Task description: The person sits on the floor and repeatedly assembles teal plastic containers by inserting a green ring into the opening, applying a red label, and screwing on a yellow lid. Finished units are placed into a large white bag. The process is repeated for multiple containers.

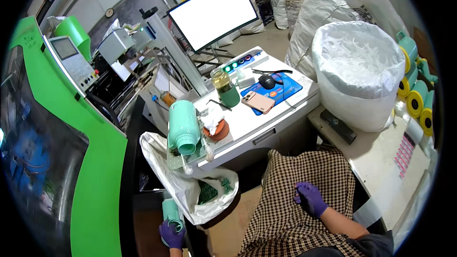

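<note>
My left hand (pixel 172 236), in a purple glove, grips the neck end of a mint-green plastic bottle body (pixel 170 206) low at the left, beside the machine. Its fingers curl around the open mouth. In front of the checked apron on my lap, my right hand (pixel 312 201), also gloved in purple, has its fingers curled in, and no object shows in it. Another mint-green bottle body (pixel 184 120) lies on the corner of the white table, its open neck toward me. Beneath it hangs a white sack (pixel 183 194) with green scraps inside.
On the white table (pixel 221 135) are a phone (pixel 258 101), a black mouse (pixel 266 82), a glass jar (pixel 222 82) and an orange-brown round container (pixel 218 130). A green machine (pixel 102 162) stands left. At right are a sack of clear plastic rings (pixel 354 90) and several green bottles (pixel 417 96).
</note>
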A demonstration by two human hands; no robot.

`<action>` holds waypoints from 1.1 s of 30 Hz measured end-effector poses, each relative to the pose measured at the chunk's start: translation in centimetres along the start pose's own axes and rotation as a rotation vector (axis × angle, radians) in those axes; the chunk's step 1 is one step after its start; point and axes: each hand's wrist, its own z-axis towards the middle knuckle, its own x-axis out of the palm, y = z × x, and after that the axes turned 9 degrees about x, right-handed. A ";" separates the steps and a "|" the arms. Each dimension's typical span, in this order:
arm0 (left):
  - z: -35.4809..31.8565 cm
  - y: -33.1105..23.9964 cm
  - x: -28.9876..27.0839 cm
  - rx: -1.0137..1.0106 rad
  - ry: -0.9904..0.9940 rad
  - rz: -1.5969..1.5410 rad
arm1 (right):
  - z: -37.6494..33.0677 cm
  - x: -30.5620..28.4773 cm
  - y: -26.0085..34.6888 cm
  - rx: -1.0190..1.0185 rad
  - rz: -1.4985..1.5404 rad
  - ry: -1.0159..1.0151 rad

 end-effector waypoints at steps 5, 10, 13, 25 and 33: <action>12.2 -16.9 -8.1 0.234 0.116 -0.485 | -3.9 2.7 1.5 -0.787 -0.885 0.085; 15.4 -31.4 -8.7 0.282 0.159 -0.785 | -5.6 8.3 0.8 -1.025 -1.237 0.497; 16.4 -34.1 -7.3 0.464 -0.124 -0.623 | -4.1 7.9 -0.7 -0.897 -1.311 0.469; 17.2 -37.5 -7.1 0.790 -0.161 -0.668 | -2.2 5.5 -2.0 -0.729 -1.492 0.439; 19.7 -37.1 -7.8 0.888 -0.106 -0.717 | -3.9 6.0 -0.8 -0.762 -1.469 0.424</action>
